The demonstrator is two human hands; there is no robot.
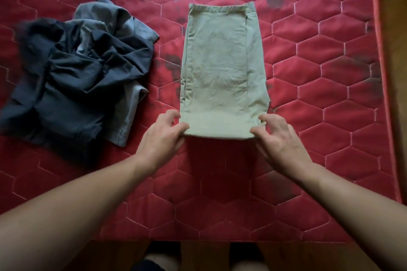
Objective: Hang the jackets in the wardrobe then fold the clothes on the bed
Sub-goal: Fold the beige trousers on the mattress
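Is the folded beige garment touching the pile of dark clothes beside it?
Apart. The head view shows a strip of red mattress between the beige garment and the pile of dark clothes all the way down.

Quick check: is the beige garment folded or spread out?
Folded: the beige garment lies as a narrow layered rectangle, an under-layer showing along its right edge. Left hand and right hand pinch its near corners.

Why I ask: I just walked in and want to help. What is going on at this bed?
A person stands at the edge of a red quilted mattress, folding a pale green garment that already lies in a long, narrow strip. The left hand pinches its near left corner and the right hand its near right corner. A crumpled heap of dark and grey-blue clothes lies to its left, not yet folded.
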